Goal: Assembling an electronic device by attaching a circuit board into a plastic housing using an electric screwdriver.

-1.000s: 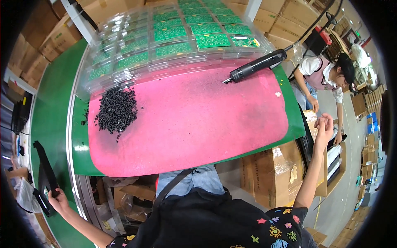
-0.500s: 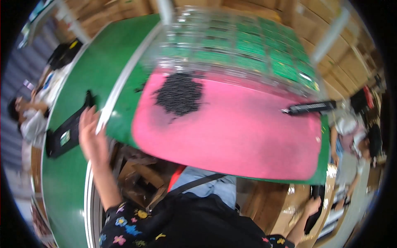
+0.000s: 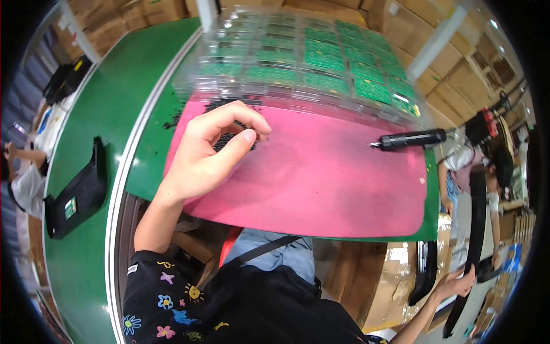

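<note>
My left hand hovers over the left part of a pink mat, its fingers bent and the thumb apart from the index finger, with nothing visible between them. Beneath and behind it is a pile of small black screws, partly hidden by the hand. Out at the right, my right hand is closed around a long, narrow black plastic part, held roughly upright in the picture. A similar black part rests at a cardboard box beside my right forearm.
A black electric screwdriver lies at the mat's right. Stacked clear trays with green circuit boards stand behind the mat. On the green belt at left sits a black plastic housing with a small board. Other people are at both sides.
My left hand has swung from above the green belt rightward to over the screws and mat. My right hand has moved outward from the box and now holds the long black part up.
</note>
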Demonstrator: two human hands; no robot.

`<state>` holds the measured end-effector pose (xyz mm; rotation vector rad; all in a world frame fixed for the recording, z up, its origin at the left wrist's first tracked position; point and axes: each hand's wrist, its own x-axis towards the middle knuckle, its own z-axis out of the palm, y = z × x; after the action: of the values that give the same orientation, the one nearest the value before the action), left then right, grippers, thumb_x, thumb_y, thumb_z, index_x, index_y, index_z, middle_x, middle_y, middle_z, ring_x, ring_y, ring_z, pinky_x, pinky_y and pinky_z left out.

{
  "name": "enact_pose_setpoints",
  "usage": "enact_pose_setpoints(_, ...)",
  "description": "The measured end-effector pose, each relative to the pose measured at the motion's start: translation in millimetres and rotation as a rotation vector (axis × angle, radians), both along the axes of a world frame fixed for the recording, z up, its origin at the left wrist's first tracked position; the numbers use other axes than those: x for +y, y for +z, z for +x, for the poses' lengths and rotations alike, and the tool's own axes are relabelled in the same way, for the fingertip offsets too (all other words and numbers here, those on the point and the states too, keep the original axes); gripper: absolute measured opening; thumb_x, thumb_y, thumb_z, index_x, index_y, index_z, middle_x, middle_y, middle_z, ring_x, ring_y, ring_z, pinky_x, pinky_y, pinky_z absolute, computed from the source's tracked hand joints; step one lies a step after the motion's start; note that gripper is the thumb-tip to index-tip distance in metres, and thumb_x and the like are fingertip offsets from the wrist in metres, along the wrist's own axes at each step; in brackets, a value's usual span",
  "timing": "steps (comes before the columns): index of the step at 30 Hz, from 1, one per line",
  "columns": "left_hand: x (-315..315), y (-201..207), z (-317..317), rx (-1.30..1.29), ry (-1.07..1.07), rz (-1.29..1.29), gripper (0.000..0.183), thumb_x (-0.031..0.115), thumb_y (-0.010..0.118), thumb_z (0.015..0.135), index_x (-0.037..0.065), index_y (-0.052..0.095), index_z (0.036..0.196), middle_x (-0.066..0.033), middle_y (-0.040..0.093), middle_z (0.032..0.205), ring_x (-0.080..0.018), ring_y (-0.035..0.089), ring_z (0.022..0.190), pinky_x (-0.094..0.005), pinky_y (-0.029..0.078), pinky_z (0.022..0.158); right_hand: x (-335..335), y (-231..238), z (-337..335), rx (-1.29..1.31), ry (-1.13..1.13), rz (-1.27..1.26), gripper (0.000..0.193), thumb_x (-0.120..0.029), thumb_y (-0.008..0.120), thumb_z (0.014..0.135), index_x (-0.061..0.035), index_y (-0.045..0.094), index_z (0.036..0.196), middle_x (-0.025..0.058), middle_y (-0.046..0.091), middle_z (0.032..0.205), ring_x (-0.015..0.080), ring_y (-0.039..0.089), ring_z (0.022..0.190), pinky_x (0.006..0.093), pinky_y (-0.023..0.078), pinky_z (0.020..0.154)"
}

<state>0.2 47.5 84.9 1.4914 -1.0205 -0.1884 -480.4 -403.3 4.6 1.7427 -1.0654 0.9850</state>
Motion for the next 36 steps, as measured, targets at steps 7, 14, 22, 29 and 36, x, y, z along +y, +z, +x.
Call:
enact_pose_setpoints(7,-90,-4,-1,-0.420,-0.140,0.256,0.042,0.021,0.065,0.089,-0.002,0.054,0.123,-0.0151,0.055,0.124,-0.0288,0.054,0.116,-0.0371,0.045,0.094,116,30,124,0.447,0.992,0.382,0.027,-0.002,0.066,0.070,-0.0033,0.063,0.096,0.0099,0.061,0.094,0.0297,0.058,0.083,0.0398,0.046,0.075)
enact_pose_setpoints(14,-82,-31,36,-0.511,-0.334,0.583,0.028,0.014,0.072,0.081,-0.001,0.058,0.101,-0.0158,0.060,0.096,-0.0365,0.060,0.095,-0.0430,0.048,0.083,142,55,239,0.661,1.345,0.807,0.042,-0.044,0.076,0.071,-0.0084,0.066,0.092,0.0027,0.057,0.075,0.0214,0.053,0.065,0.0335,0.041,0.059)
enact_pose_setpoints(22,-73,-31,50,-0.479,-0.370,0.493,0.020,0.004,0.070,0.078,-0.001,0.052,0.086,-0.0145,0.053,0.083,-0.0362,0.055,0.084,-0.0440,0.044,0.073,48,91,432,0.564,1.210,0.533,0.056,-0.009,0.073,0.079,-0.0130,0.054,0.132,0.0116,0.065,0.115,0.0337,0.061,0.103,0.0454,0.048,0.090)
enact_pose_setpoints(29,-66,-21,55,-0.539,-0.266,0.640,0.023,0.003,0.069,0.078,0.000,0.049,0.088,-0.0145,0.054,0.090,-0.0377,0.055,0.093,-0.0464,0.045,0.078,29,100,489,0.877,1.010,0.903,0.074,-0.006,0.075,0.076,-0.0160,0.044,0.142,0.0112,0.065,0.122,0.0339,0.066,0.100,0.0442,0.052,0.091)
enact_pose_setpoints(36,-57,-8,50,-0.311,-0.201,0.518,0.038,0.010,0.079,0.070,-0.001,0.060,0.100,-0.0136,0.063,0.094,-0.0303,0.061,0.088,-0.0406,0.050,0.077,97,111,440,0.160,1.569,1.202,0.079,-0.005,0.071,0.082,-0.0128,0.030,0.149,0.0162,0.058,0.129,0.0274,0.059,0.117,0.0406,0.047,0.101)
